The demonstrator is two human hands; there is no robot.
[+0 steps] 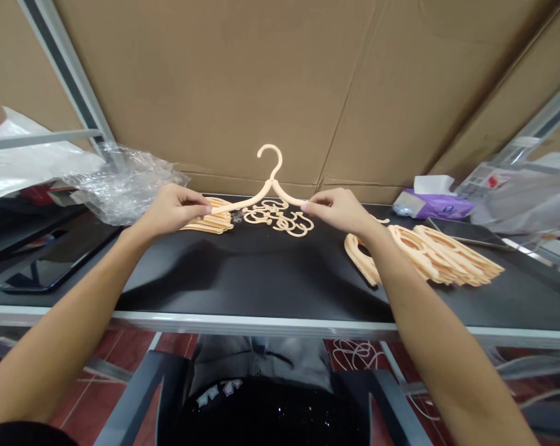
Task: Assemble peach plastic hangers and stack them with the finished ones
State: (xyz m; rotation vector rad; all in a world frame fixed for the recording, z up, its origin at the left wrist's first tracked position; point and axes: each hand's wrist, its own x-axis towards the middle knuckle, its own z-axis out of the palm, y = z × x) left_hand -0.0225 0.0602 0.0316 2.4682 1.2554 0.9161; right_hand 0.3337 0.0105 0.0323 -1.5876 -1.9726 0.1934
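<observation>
Peach plastic clothes hanger (pixel 267 184) spanning between both hands, hook up, left hand (pixel 171 210) and right hand (pixel 338 210) each pinching one arm end between fingertips, above a black tabletop (pixel 261 279), pile of peach hangers (pixel 428 254) right of the right hand

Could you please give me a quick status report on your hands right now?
Left hand, right hand: pinching a peach plastic hanger by its arm ends. Loose hanger pieces beneath it on the black tabletop.
</observation>
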